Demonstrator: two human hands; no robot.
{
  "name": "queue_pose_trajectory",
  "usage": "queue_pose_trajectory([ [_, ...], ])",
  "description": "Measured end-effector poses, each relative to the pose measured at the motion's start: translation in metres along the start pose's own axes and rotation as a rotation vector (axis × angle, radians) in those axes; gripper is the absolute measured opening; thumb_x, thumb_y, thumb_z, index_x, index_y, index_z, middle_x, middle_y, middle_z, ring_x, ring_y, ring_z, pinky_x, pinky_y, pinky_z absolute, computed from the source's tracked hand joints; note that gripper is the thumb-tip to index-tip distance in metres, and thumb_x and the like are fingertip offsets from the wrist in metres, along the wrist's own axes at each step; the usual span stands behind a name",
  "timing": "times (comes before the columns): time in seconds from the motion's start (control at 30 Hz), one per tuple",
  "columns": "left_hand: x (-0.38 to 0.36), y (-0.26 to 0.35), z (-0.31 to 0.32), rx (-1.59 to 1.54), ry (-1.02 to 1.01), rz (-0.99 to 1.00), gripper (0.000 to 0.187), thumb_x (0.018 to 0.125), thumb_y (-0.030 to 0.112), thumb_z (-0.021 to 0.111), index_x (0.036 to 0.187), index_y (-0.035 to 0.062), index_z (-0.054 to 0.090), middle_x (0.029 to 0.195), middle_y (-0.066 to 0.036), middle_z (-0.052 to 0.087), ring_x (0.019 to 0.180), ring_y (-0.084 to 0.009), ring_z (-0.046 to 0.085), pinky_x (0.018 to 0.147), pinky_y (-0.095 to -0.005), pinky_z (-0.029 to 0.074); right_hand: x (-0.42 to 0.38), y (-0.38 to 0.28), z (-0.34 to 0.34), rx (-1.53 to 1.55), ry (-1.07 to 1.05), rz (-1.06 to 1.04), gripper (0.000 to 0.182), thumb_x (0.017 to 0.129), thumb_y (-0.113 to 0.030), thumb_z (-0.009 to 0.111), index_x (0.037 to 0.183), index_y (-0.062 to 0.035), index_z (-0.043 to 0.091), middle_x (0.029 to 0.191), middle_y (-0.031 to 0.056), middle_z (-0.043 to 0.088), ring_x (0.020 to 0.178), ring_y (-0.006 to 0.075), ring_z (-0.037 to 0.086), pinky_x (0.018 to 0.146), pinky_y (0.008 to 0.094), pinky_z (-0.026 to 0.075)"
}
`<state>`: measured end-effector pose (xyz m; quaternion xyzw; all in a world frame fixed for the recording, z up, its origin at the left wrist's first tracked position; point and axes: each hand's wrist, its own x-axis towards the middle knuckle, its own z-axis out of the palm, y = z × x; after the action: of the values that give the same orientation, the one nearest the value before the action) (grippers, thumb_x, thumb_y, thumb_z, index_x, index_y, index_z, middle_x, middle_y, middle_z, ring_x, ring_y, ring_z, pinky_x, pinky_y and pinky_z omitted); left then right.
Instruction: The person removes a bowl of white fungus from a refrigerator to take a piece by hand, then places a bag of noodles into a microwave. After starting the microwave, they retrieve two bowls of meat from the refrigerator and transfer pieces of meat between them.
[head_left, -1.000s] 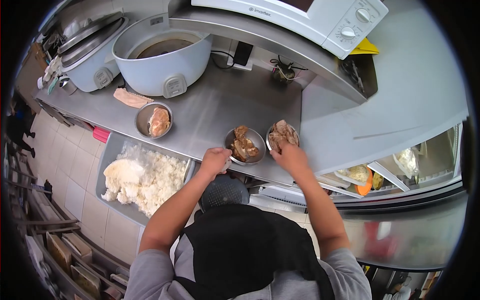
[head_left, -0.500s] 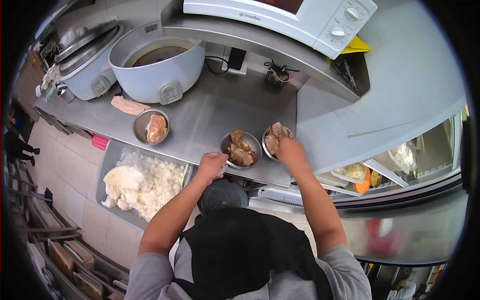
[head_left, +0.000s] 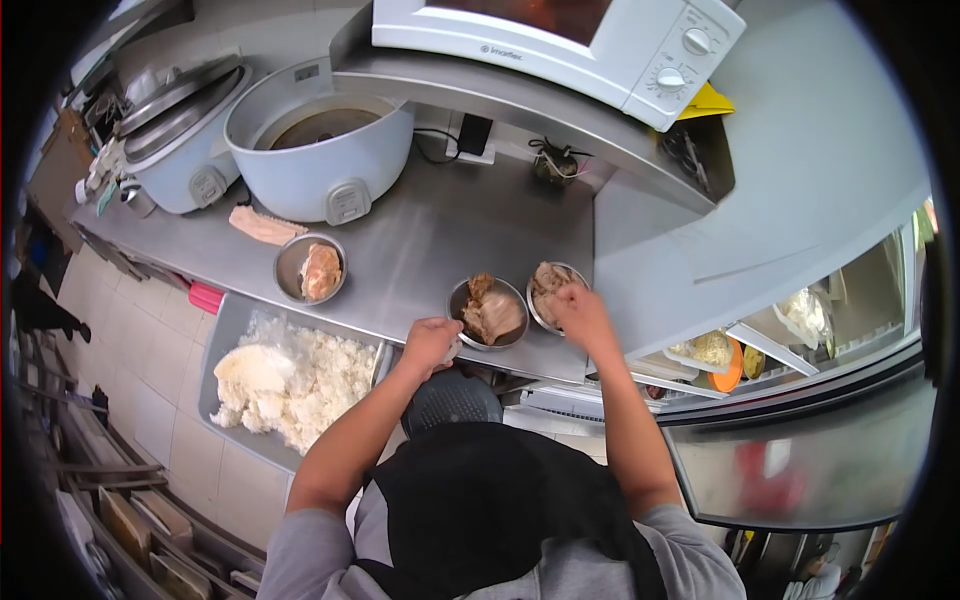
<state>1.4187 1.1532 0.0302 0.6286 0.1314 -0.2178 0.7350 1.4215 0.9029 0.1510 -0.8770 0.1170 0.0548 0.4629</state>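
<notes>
My right hand (head_left: pixel 583 315) reaches into the right metal bowl (head_left: pixel 585 275), its fingers pinched on the pale cooked meat (head_left: pixel 552 284) there. The fingertips are partly hidden. Beside it, the middle metal bowl (head_left: pixel 459 297) holds browned meat and a paler piece of meat (head_left: pixel 498 316). At that bowl's left edge, my left hand (head_left: pixel 430 342) is closed, with something small and whitish under the fingers that I cannot make out. Farther left stands another metal bowl (head_left: pixel 283 265) with a chunk of pinkish-orange meat (head_left: pixel 320 272).
A grey tub (head_left: pixel 209 385) of white rice sits below the counter's front edge. Two large rice cookers (head_left: pixel 330 180) stand at the back left. A microwave (head_left: pixel 640 60) rests on the shelf above. At right, an open chiller (head_left: pixel 790 340) holds food containers. A pale strip (head_left: pixel 265 225) lies by the cookers.
A paler piece of meat now shows on top in the middle bowl, over the browned meat. My right hand stays at the right bowl, and the view has shifted slightly.
</notes>
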Motion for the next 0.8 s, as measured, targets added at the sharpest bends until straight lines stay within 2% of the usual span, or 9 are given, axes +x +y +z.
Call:
queue_pose_trajectory([
  [0.07, -0.002, 0.001, 0.001, 0.026, 0.019, -0.001, 0.019, 0.089, 0.022, 0.064, 0.085, 0.0034, 0.064, 0.072, -0.005, 0.061, 0.057, -0.0147, 0.059, 0.044, -0.0291, 0.046, 0.003, 0.068, 0.007, -0.283, 0.278, -0.250, 0.019, 0.079, -0.013, 0.063, 0.093, 0.0000, 0.060, 0.077, 0.0143, 0.064, 0.074, 0.0275, 0.063, 0.067, 0.0374, 0.049],
  [0.13, 0.002, -0.002, -0.003, 0.012, -0.003, 0.017, 0.018, 0.088, 0.021, 0.064, 0.084, 0.0032, 0.064, 0.071, -0.005, 0.061, 0.056, -0.0149, 0.059, 0.043, -0.0291, 0.046, 0.009, 0.146, 0.022, -0.044, 0.410, -0.088, 0.024, 0.080, -0.006, 0.062, 0.102, -0.0011, 0.054, 0.089, 0.0150, 0.062, 0.076, 0.0269, 0.062, 0.065, 0.0342, 0.052],
  [0.17, 0.003, -0.004, -0.006, 0.013, -0.002, 0.004, 0.018, 0.088, 0.021, 0.064, 0.084, 0.0033, 0.064, 0.071, -0.005, 0.061, 0.056, -0.0149, 0.059, 0.043, -0.0293, 0.046, -0.001, 0.145, 0.025, -0.038, 0.423, -0.090, 0.024, 0.080, -0.006, 0.062, 0.102, -0.0011, 0.054, 0.089, 0.0150, 0.062, 0.076, 0.0269, 0.062, 0.065, 0.0342, 0.052],
  [0.23, 0.002, -0.003, -0.009, 0.027, 0.012, -0.028, 0.018, 0.088, 0.020, 0.063, 0.085, 0.0031, 0.064, 0.070, -0.005, 0.061, 0.056, -0.0155, 0.059, 0.043, -0.0295, 0.046, -0.019, 0.131, 0.042, 0.033, 0.535, -0.288, 0.025, 0.079, -0.007, 0.062, 0.101, 0.0005, 0.056, 0.100, 0.0226, 0.059, 0.089, 0.0384, 0.059, 0.076, 0.0424, 0.049],
  [0.27, -0.001, -0.002, -0.011, 0.044, 0.002, -0.024, 0.018, 0.088, 0.020, 0.063, 0.085, 0.0031, 0.064, 0.070, -0.005, 0.061, 0.056, -0.0155, 0.059, 0.043, -0.0295, 0.046, -0.019, 0.132, 0.047, 0.043, 0.551, -0.282, 0.025, 0.079, -0.007, 0.062, 0.101, 0.0005, 0.056, 0.100, 0.0226, 0.059, 0.089, 0.0384, 0.059, 0.076, 0.0424, 0.049],
  [0.33, -0.005, 0.001, -0.015, 0.037, -0.050, -0.030, 0.019, 0.090, 0.021, 0.063, 0.086, 0.0026, 0.064, 0.070, -0.007, 0.062, 0.055, -0.0172, 0.059, 0.043, -0.0307, 0.046, -0.007, 0.138, 0.050, -0.202, 0.509, -0.437, 0.021, 0.079, -0.008, 0.061, 0.097, 0.0009, 0.057, 0.100, 0.0237, 0.056, 0.094, 0.0410, 0.055, 0.082, 0.0456, 0.046],
  [0.43, -0.002, -0.001, -0.019, 0.023, -0.044, -0.019, 0.022, 0.090, 0.021, 0.061, 0.078, 0.0032, 0.064, 0.066, -0.009, 0.061, 0.052, -0.0189, 0.058, 0.040, -0.0340, 0.042, 0.003, 0.149, 0.046, -0.317, 0.504, -0.493, 0.019, 0.077, -0.011, 0.064, 0.092, -0.0011, 0.060, 0.094, 0.0212, 0.057, 0.092, 0.0403, 0.054, 0.084, 0.0471, 0.045],
  [0.57, 0.005, -0.002, -0.035, 0.058, -0.104, -0.069, 0.017, 0.090, 0.018, 0.059, 0.088, 0.0014, 0.062, 0.071, -0.010, 0.061, 0.055, -0.0217, 0.061, 0.042, -0.0350, 0.048, -0.011, 0.139, 0.038, -0.289, 0.466, -0.636, 0.014, 0.077, -0.014, 0.066, 0.081, -0.0020, 0.061, 0.086, 0.0198, 0.061, 0.089, 0.0386, 0.055, 0.081, 0.0460, 0.046],
  [0.8, 0.009, 0.004, -0.052, 0.034, -0.089, -0.151, 0.014, 0.086, 0.018, 0.062, 0.086, 0.0051, 0.058, 0.071, -0.009, 0.060, 0.056, -0.0227, 0.062, 0.043, -0.0361, 0.051, -0.152, 0.052, -0.036, -0.289, 0.422, -0.659, 0.016, 0.078, -0.013, 0.070, 0.090, -0.0038, 0.065, 0.085, 0.0124, 0.064, 0.085, 0.0338, 0.057, 0.081, 0.0412, 0.046],
])
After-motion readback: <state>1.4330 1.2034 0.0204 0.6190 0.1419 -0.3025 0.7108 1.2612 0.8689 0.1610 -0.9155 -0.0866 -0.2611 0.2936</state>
